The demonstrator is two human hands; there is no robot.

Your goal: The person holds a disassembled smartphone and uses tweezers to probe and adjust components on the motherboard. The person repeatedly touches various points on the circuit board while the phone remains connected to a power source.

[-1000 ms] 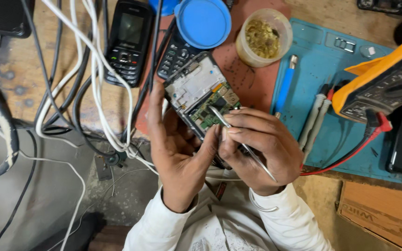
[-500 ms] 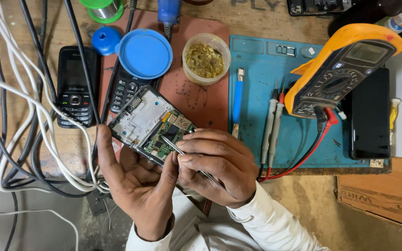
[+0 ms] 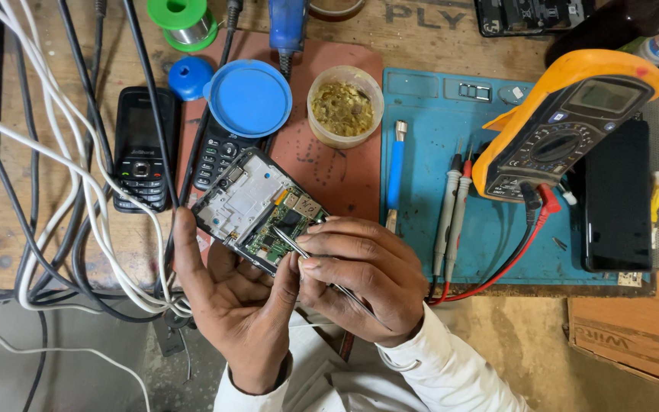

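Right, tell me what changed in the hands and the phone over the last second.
Very little in the grip. The left hand still cradles the opened phone, and the right hand still holds the tweezers with the tip on the circuit board. The view slid over the bench, so the meter, probes and blue mat now show more fully. The blue lid, the tub and the black keypad phone lie as before.

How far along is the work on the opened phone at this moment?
Done: the opened phone has its back off, circuit board exposed. In hand: the left hand cradles it while the right hand holds tweezers on the board. Left: the board is uncovered; no back cover is identifiable nearby.
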